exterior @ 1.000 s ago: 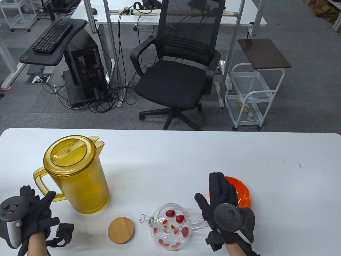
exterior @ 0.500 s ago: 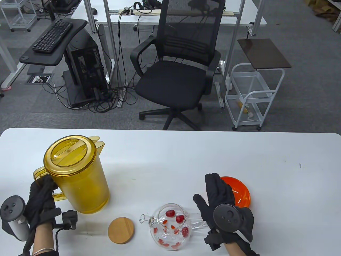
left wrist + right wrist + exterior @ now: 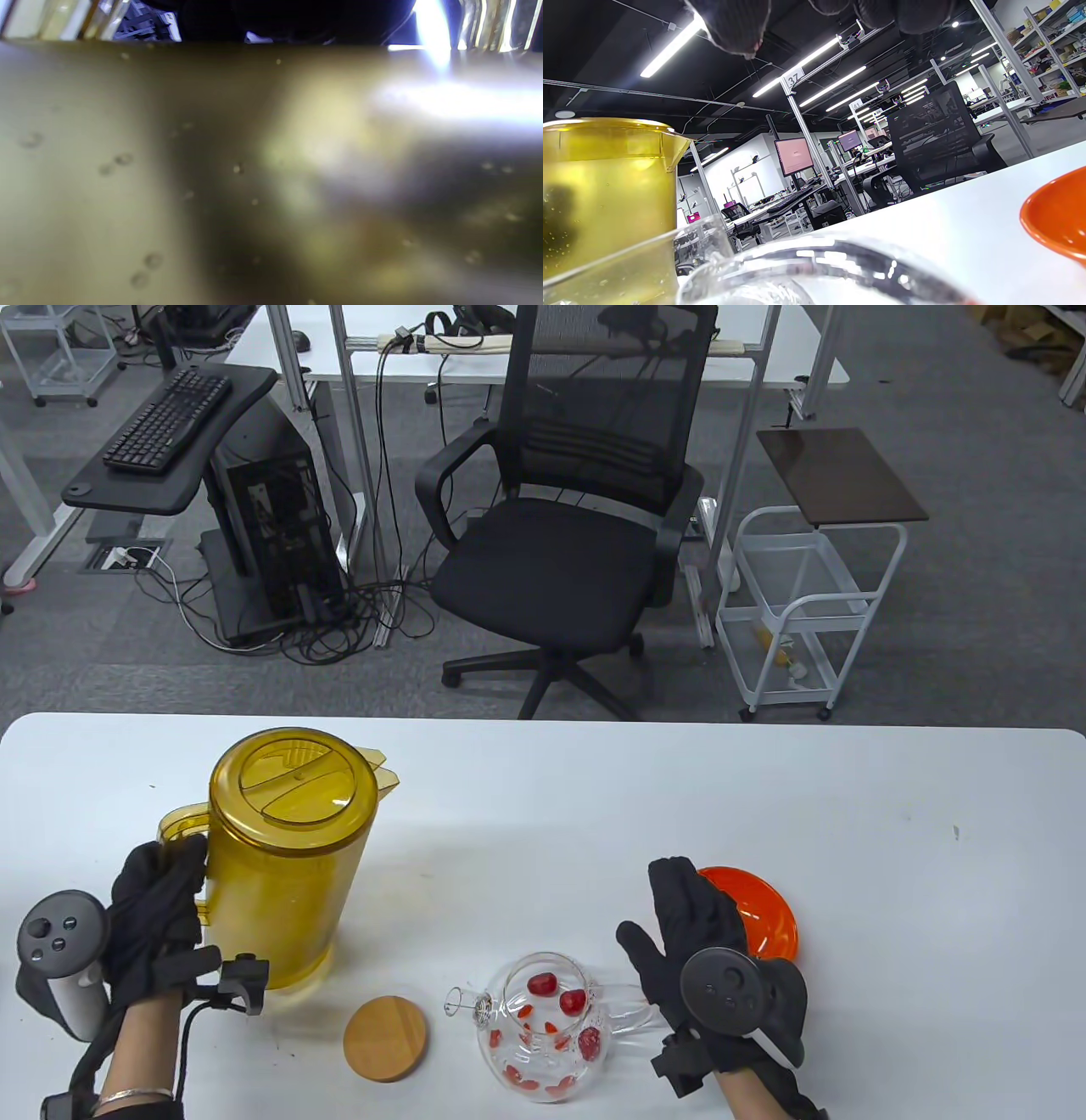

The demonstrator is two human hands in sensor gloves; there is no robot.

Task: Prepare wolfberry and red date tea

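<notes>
Now the left hand (image 3: 157,920) fingers wrap the yellow pitcher (image 3: 284,857) handle, while the right hand (image 3: 700,937) lies flat, fingers together.

A lidded amber pitcher (image 3: 284,857) stands upright near the desk's left edge, while a clear glass teapot (image 3: 543,1027), lid off, holding red dates and wolfberries, sits at the front edge.

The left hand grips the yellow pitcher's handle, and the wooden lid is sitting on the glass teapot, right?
Not quite. The left hand does grip the pitcher handle, but the wooden lid lies on the table left of the teapot, which stands open. The table view shows it.
</notes>
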